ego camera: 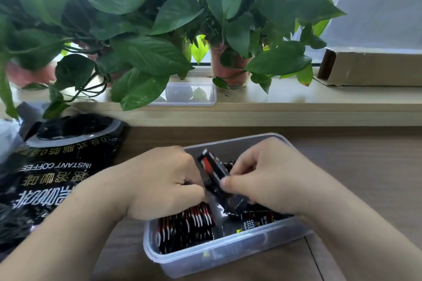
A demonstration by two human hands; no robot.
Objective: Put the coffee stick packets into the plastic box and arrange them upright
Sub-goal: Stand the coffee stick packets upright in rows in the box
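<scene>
Both hands (164, 180) (269, 178) hold coffee packets (214, 171) (black, red-striped) inside the plastic box (205, 255).

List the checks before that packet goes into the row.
1. Grip: right hand pinches packet: ok.
2. Support: left hand holds row: ok.
3. Standing: row upright in box: ok.
4. Alignment: packet tilted against row: not ok.
5. Leftovers: loose packets lie flat: not ok.
6. Slot in row: cannot tell, hands hide it.

Forearms, left hand (159, 181) and right hand (265, 178) are bare.
</scene>
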